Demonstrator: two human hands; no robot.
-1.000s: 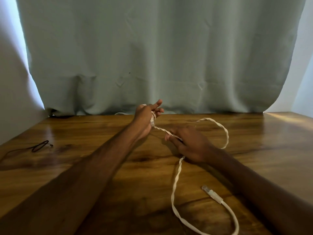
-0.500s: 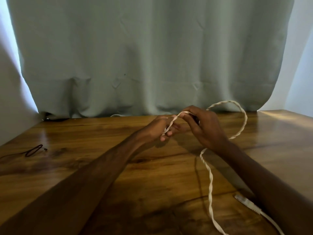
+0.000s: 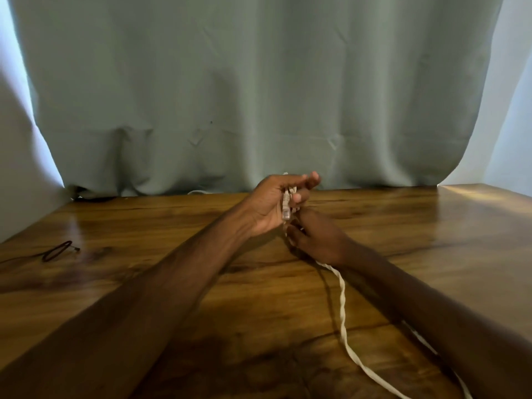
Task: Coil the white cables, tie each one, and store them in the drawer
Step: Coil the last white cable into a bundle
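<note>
So the white twisted flat cable [image 3: 342,309] is mid-coil here. The left hand [image 3: 270,208] is raised over the far middle of the glossy wooden tabletop [image 3: 144,226], its fingers [image 3: 299,198] curled round what looks like a small bundle of turns, with the clear plastic plug [image 3: 286,210] hanging down across the palm. The right hand [image 3: 322,240] sits just below and touching it, fingertips pinching the cable where it leaves the bundle, though it's shadowy there.

What matters for the next wrap: the loose length runs from the right hand's fingers back toward the person and off to the right, long axis roughly near-to-far, then out of frame at the bottom. So the slack feeds from the right side, and the right hand is the one to bring it up.

There's lots of bare wood all round. The thin black cord loop [image 3: 57,251] is well apart on the left, and the grey-green curtain [image 3: 259,96] hangs right behind the hands. No drawer in view.
</note>
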